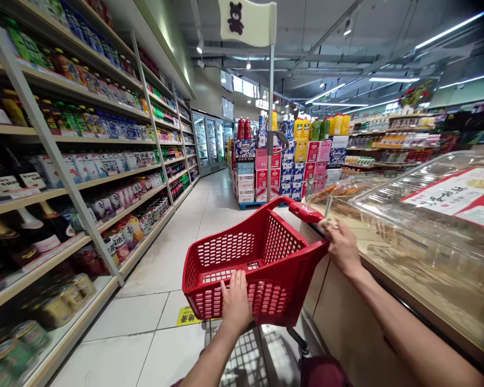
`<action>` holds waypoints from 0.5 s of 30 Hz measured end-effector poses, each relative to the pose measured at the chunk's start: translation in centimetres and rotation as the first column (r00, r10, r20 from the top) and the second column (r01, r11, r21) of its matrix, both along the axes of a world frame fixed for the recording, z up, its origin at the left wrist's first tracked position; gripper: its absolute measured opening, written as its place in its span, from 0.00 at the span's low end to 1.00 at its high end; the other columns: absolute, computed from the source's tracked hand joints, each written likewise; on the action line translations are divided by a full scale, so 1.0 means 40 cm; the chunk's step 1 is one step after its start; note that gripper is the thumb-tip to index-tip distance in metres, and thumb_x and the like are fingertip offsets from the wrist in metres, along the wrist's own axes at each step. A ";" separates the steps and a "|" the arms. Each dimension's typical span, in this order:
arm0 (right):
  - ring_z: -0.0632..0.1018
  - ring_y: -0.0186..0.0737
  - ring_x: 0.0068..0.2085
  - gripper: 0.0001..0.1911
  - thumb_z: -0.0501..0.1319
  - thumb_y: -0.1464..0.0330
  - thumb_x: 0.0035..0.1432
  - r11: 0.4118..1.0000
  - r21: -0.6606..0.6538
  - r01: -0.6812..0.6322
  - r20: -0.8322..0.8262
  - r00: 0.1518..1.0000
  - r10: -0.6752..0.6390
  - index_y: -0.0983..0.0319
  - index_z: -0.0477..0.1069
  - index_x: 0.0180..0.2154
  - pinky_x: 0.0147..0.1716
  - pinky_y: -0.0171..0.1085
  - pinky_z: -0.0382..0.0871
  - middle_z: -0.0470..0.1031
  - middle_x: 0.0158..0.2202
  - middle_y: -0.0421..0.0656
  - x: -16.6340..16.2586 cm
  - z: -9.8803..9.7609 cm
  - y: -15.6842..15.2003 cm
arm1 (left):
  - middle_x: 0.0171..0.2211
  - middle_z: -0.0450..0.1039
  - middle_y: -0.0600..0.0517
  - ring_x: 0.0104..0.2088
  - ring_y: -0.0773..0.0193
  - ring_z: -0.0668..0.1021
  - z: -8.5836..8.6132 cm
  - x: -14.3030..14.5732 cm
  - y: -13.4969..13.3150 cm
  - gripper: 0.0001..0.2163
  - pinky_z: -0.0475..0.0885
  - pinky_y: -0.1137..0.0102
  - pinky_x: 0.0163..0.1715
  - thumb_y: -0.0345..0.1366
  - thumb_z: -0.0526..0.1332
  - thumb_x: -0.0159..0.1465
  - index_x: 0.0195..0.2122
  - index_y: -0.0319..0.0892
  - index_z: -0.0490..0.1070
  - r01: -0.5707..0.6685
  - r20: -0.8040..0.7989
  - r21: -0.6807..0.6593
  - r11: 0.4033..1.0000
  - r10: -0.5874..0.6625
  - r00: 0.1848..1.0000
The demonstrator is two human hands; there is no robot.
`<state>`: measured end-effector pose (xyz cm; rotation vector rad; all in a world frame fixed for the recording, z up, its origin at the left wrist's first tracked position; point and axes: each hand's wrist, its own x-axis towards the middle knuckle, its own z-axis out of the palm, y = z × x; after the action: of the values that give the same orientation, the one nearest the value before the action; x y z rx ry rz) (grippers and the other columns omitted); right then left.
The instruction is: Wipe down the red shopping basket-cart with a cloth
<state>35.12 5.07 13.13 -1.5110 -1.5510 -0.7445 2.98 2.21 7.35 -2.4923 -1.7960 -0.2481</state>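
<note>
A red plastic shopping cart [274, 290] stands in front of me, its perforated basket holding nothing. My left hand [236, 303] grips its near side, with the fingers laid over the rim. At the cart's right end is a red handle [306, 212]. Right beside that handle, at the edge of the counter, my right hand [341, 244] is closed on a small pale crumpled thing [328, 226], whose kind I cannot make out. Clear plastic food boxes [423, 199] with a red and white label sit on the counter just past this hand.
Drink shelves [105, 134] line the left side. A wooden counter [371, 244] runs along my right. Ahead stand stacked drink cartons [268, 177], with glass-door fridges [210, 140] farther back. A pole with a bear flag [248, 21] rises behind the cart. A yellow floor sticker [187, 316] lies below it.
</note>
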 end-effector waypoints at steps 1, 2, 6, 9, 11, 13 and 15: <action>0.67 0.50 0.52 0.21 0.48 0.78 0.52 0.998 0.002 0.061 -0.015 0.998 -0.061 0.66 0.69 0.46 0.49 0.50 0.61 0.66 0.51 0.54 0.016 -0.003 -0.002 | 0.63 0.46 0.49 0.62 0.57 0.48 -0.002 0.002 0.000 0.33 0.44 0.50 0.59 0.30 0.48 0.52 0.62 0.36 0.44 -0.005 0.005 0.001 1.000 0.005 1.000; 0.67 0.49 0.52 0.22 0.48 0.78 0.51 0.996 -0.011 0.087 -0.008 0.996 -0.088 0.65 0.68 0.47 0.48 0.49 0.61 0.66 0.51 0.53 0.014 -0.015 -0.006 | 0.63 0.46 0.49 0.62 0.56 0.48 -0.003 0.005 0.000 0.34 0.44 0.50 0.59 0.30 0.48 0.52 0.62 0.36 0.44 -0.008 0.011 0.000 1.000 0.008 1.000; 0.68 0.43 0.52 0.23 0.46 0.79 0.53 0.990 -0.101 -0.096 0.142 0.984 0.110 0.61 0.68 0.47 0.51 0.46 0.60 0.69 0.50 0.49 -0.119 -0.092 -0.016 | 0.63 0.46 0.49 0.62 0.56 0.48 0.002 0.009 0.002 0.34 0.45 0.49 0.58 0.31 0.49 0.51 0.62 0.35 0.44 -0.006 0.003 -0.004 1.000 0.006 1.000; 0.69 0.40 0.50 0.22 0.45 0.79 0.54 0.968 -0.168 -0.184 0.169 0.962 0.213 0.60 0.69 0.45 0.51 0.45 0.58 0.71 0.48 0.46 -0.181 -0.097 -0.013 | 0.63 0.47 0.49 0.62 0.57 0.49 0.009 0.006 0.002 0.32 0.47 0.51 0.58 0.32 0.48 0.53 0.61 0.36 0.45 0.007 -0.029 0.002 1.000 -0.007 1.000; 0.69 0.43 0.51 0.21 0.45 0.77 0.55 0.982 -0.150 -0.115 0.106 0.986 0.131 0.62 0.69 0.45 0.51 0.47 0.58 0.70 0.49 0.48 -0.155 -0.068 -0.005 | 0.63 0.47 0.49 0.62 0.58 0.50 0.011 0.005 0.002 0.32 0.47 0.51 0.58 0.33 0.48 0.54 0.61 0.37 0.45 0.013 -0.045 0.007 1.000 -0.013 0.999; 0.66 0.49 0.54 0.19 0.47 0.75 0.55 0.993 -0.114 0.009 0.045 0.999 -0.004 0.65 0.69 0.45 0.51 0.52 0.56 0.66 0.53 0.54 -0.100 -0.037 0.002 | 0.63 0.47 0.49 0.62 0.58 0.50 0.009 0.005 0.002 0.32 0.47 0.52 0.58 0.33 0.48 0.54 0.62 0.37 0.44 0.013 -0.046 0.009 1.000 -0.012 0.999; 0.62 0.53 0.56 0.18 0.50 0.69 0.55 0.987 -0.149 0.058 0.086 0.995 -0.046 0.66 0.67 0.47 0.51 0.56 0.53 0.60 0.56 0.56 -0.043 -0.019 0.006 | 0.63 0.47 0.48 0.62 0.58 0.49 0.006 0.006 0.003 0.32 0.47 0.51 0.58 0.32 0.48 0.53 0.62 0.36 0.44 0.005 -0.036 0.008 1.000 -0.005 0.999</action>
<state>33.41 5.31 12.38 -1.6552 -1.6670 -0.7410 3.21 2.34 7.59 -2.4792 -1.7723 -0.2097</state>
